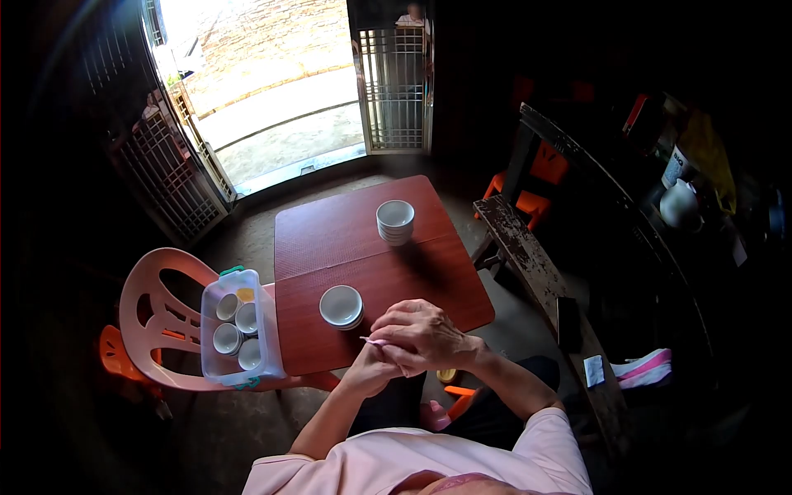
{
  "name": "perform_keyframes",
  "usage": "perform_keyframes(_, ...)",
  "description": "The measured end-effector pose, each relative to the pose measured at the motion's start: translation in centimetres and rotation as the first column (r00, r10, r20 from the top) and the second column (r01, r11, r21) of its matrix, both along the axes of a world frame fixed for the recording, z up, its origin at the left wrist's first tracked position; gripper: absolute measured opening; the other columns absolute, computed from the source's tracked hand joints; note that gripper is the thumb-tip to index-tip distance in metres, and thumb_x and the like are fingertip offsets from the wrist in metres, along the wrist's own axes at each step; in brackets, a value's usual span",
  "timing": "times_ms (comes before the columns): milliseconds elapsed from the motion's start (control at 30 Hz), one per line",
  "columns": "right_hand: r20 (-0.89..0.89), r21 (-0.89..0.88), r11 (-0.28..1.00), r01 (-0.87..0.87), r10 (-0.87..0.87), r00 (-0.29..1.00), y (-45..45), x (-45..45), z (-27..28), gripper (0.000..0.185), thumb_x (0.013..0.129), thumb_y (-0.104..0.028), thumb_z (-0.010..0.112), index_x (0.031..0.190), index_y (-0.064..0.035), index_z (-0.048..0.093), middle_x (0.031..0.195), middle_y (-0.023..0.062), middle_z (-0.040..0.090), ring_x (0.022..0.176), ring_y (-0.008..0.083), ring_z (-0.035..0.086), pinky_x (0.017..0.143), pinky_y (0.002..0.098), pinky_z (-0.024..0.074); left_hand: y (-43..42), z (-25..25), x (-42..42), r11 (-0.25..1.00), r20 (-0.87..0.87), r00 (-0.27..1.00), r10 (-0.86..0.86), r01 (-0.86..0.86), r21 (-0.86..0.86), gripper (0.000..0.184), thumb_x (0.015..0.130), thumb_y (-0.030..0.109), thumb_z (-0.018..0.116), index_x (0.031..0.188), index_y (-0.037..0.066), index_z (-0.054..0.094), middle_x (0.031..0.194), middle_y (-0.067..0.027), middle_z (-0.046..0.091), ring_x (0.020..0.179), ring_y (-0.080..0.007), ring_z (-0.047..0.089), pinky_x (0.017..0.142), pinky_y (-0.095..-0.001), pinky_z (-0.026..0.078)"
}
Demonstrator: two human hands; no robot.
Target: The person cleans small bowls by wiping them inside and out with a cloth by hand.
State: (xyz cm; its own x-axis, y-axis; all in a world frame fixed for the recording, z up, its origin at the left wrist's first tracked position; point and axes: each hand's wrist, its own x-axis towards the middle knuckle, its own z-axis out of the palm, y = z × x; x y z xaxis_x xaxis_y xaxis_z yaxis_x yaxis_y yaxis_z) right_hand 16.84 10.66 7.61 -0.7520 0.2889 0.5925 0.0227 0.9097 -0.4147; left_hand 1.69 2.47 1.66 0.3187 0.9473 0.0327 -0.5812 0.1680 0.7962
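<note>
Over the near edge of the red-brown table (318, 227), the two hands meet, the right hand (429, 330) laid across the top of the left hand (379, 371). The right hand's fingers are bent and close together, with little gap between them. A thin, pale pink scrap (374, 341) pokes out between the hands on their left side; it may be cloth, but most of it is hidden, and I cannot tell which hand grips it or how tightly.

Just beyond the hands and to the left, a short stack of white bowls (341, 307) stands upright on the table, near the fingers. Farther off, toward the table's far right corner, a taller stack of similar bowls (396, 219) stands well apart from the hands and casts a dark shadow.

Left of the table, a clear plastic box (272, 351) with green handles sits on a pink chair (134, 305). More white bowls (227, 338) lie inside it, with a small yellow thing (245, 294) near its far side. To the right runs a worn wooden bench (528, 247), with a white cloth (594, 371) on it and a pink-and-white towel (648, 369) beside that. Past the table, a doorway opens onto bright ground.
</note>
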Motion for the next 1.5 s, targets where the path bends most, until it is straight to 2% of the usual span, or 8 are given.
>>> perform_keyframes(167, -0.299, -0.276, 0.921, -0.273, 0.188, 0.936, 1.8, 0.6, -0.8, 0.025, 0.089, -0.016, 0.05, 0.102, -0.0057, 0.068, 0.108, 0.0105, 0.067, 0.106, 0.0287, 0.061, 0.097, 0.0402, 0.0438, 0.1, 0.9, 0.5, 0.998, 0.369, 0.929, 0.019, 0.003, -0.057, 0.049, 0.078, 0.0, 0.069, 0.123, -0.003, 0.048, 0.115, -0.0139, 0.059, 0.104, -0.0238, 0.063, 0.092, -0.0379, 0.052)
perform_keyframes(367, -0.449, -0.539, 0.819, 0.197, -0.477, 0.755, -3.1, -2.4, -3.8, 0.035, 0.098, -0.018, 0.033, 0.123, -0.0027, 0.053, 0.129, 0.016, 0.052, 0.122, 0.0296, 0.047, 0.105, 0.0379, 0.0341, 0.7, 0.4, 0.2, 0.979, 0.497, 0.848, 0.185, -0.115, -0.169, 0.054, 0.079, 0.005, 0.07, 0.126, -0.004, 0.046, 0.117, -0.0136, 0.059, 0.111, -0.026, 0.059, 0.098, -0.0423, 0.048)
perform_keyframes(600, 0.092, -0.684, 0.684, -0.253, 0.425, 0.9, 1.5, 1.7, 1.1, 0.039, 0.09, -0.032, 0.045, 0.101, -0.0042, 0.071, 0.112, 0.0118, 0.066, 0.107, 0.0252, 0.06, 0.095, 0.0357, 0.0438, -1.1, 0.0, 1.4, 0.983, 0.327, 0.942, -0.076, 0.125, -0.132, 0.052, 0.069, -0.008, 0.071, 0.117, -0.003, 0.052, 0.11, -0.0128, 0.061, 0.102, -0.0239, 0.063, 0.093, -0.0369, 0.05)
perform_keyframes(767, -0.397, -0.751, 0.64, -0.162, -0.243, 0.885, 0.6, 0.2, -3.7, 0.041, 0.093, -0.029, 0.041, 0.102, 0.0041, 0.064, 0.108, 0.0141, 0.065, 0.104, 0.0198, 0.06, 0.094, 0.031, 0.0441, -0.4, 0.6, 0.6, 0.989, 0.093, 0.988, 0.123, -0.13, 0.072, 0.027, 0.073, -0.006, 0.072, 0.099, -0.003, 0.065, 0.099, -0.0098, 0.066, 0.093, -0.0183, 0.065, 0.083, -0.0317, 0.053)
perform_keyframes(900, -0.527, -0.835, 0.03, -0.549, -0.332, 0.782, 0.8, 0.4, -3.8, 0.039, 0.09, -0.029, 0.043, 0.103, 0.0027, 0.061, 0.103, 0.0093, 0.062, 0.098, 0.0173, 0.058, 0.096, 0.0286, 0.0423, -0.4, 1.1, 2.0, 0.971, -0.525, 0.819, 0.23, -0.157, 0.18, 0.023, 0.074, 0.001, 0.078, 0.094, -0.003, 0.067, 0.091, -0.006, 0.066, 0.085, -0.0111, 0.062, 0.076, -0.0239, 0.052)
perform_keyframes(1133, -0.399, -0.854, 0.495, -0.156, -0.434, 0.808, -1.1, -0.5, -3.4, 0.042, 0.093, -0.033, 0.043, 0.114, 0.0003, 0.057, 0.116, 0.0113, 0.059, 0.112, 0.0206, 0.055, 0.098, 0.0332, 0.0423, 1.1, 2.4, 1.0, 0.989, 0.276, 0.951, 0.139, -0.118, -0.09, 0.039, 0.08, 0.002, 0.071, 0.115, -0.004, 0.056, 0.107, -0.0139, 0.063, 0.1, -0.0228, 0.064, 0.09, -0.0385, 0.052)
perform_keyframes(1233, -0.477, -0.771, -0.032, -0.636, -0.633, 0.61, -2.5, -1.5, -4.8, 0.042, 0.093, -0.033, 0.044, 0.117, -0.0004, 0.055, 0.114, 0.0098, 0.059, 0.109, 0.0204, 0.056, 0.098, 0.0335, 0.0427, 1.4, 0.8, 1.5, 0.982, 0.217, 0.962, 0.165, -0.181, 0.056, 0.041, 0.082, 0.006, 0.072, 0.118, -0.003, 0.055, 0.109, -0.0119, 0.063, 0.102, -0.0192, 0.063, 0.091, -0.0334, 0.051)
perform_keyframes(1500, 0.205, -0.537, 0.843, 0.002, 0.128, 0.97, 1.3, 2.1, 0.8, 0.028, 0.088, -0.021, 0.053, 0.109, -0.0061, 0.064, 0.111, 0.0134, 0.063, 0.098, 0.0274, 0.062, 0.083, 0.036, 0.0507, 0.3, 0.8, 0.5, 0.986, 0.22, 0.963, -0.158, 0.167, -0.02, 0.038, 0.082, 0.003, 0.071, 0.116, 0.0, 0.056, 0.111, -0.01, 0.06, 0.106, -0.0175, 0.06, 0.092, -0.0342, 0.051)
